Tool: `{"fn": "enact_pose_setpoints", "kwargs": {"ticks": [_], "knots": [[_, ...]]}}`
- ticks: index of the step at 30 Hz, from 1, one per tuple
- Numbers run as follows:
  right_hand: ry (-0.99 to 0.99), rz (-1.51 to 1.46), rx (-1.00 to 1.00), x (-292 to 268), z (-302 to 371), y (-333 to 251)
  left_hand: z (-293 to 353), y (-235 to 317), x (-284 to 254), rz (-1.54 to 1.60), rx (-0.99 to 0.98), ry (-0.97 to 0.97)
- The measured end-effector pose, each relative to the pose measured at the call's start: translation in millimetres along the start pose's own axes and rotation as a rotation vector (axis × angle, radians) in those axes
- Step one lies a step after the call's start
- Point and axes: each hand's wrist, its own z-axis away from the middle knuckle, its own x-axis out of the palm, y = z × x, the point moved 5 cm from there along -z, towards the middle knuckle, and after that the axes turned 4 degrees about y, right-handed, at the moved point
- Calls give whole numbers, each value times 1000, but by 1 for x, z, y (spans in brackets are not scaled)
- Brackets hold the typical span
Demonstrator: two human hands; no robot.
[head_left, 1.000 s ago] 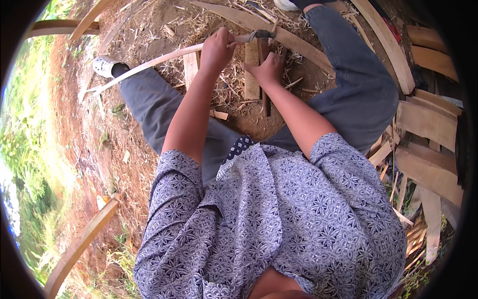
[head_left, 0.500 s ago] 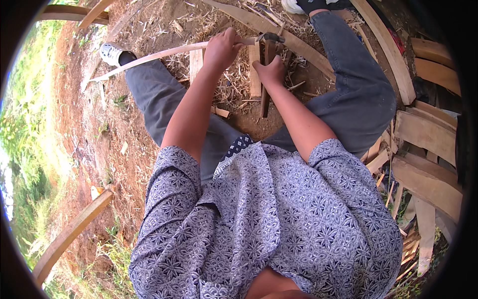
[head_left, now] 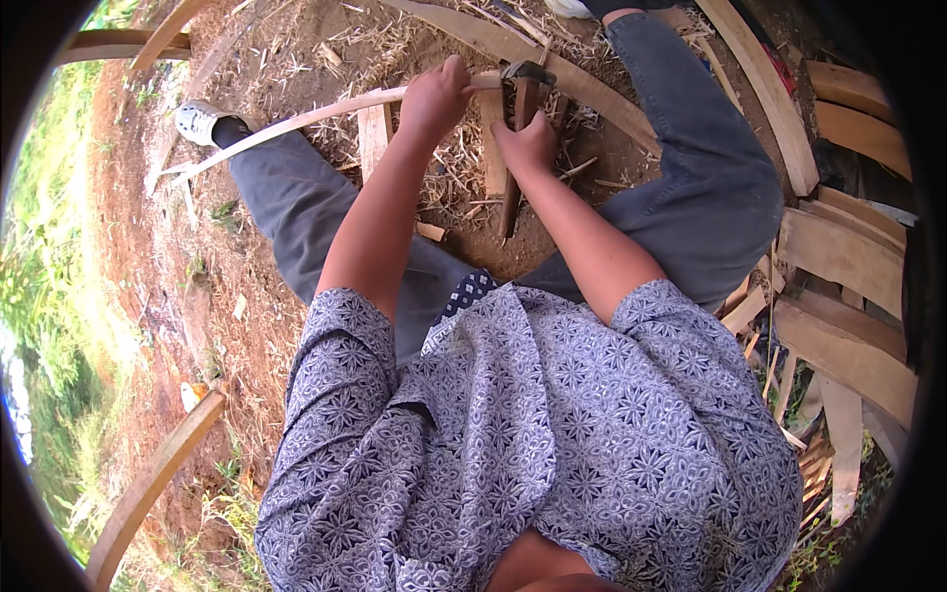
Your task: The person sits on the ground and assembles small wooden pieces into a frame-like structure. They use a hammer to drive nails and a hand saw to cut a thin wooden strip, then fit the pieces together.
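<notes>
Wrapped round a long, pale, curved wooden strip [head_left: 306, 119], my left hand [head_left: 437, 97] is closed near the strip's right end. The strip's other end reaches over my left shin. My right hand [head_left: 529, 148] grips the wooden handle of an adze-like tool [head_left: 527, 99]. Its dark metal head lies at the strip's right end; whether the edge touches the wood I cannot tell. Below that end, a pale piece of wood [head_left: 493, 143] stands or lies between my legs. A second pale piece [head_left: 374, 138] sits under the strip, left of my left hand.
Wood shavings [head_left: 459, 187] litter the brown ground between my spread legs. A long curved board [head_left: 602, 94] lies beyond my hands, and another [head_left: 760, 89] runs past my right knee. Curved planks [head_left: 838, 257] are piled on the right. A bent beam [head_left: 158, 483] is at lower left.
The tool's handle leans slightly more, its lower end shifted left, with my right hand still on it. My left hand keeps its hold on the strip. The whole view has shifted slightly.
</notes>
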Motion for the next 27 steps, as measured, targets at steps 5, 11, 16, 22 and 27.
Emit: {"fn": "enact_pose_setpoints", "kwargs": {"ticks": [5,11,16,22,27], "knots": [[23,-19,5,-3,2,-1,3,-8,7,50,-4,39],[-6,-47,34,-4,5,-1,6,-13,11,81,22,75],[81,-102,21,5,-10,9,5,-8,9,86,-30,84],[107,0,-35,6,-53,-9,4,1,8,-29,-38,74],[62,81,-26,15,-56,-21,7,0,9,-13,-71,83]]}}
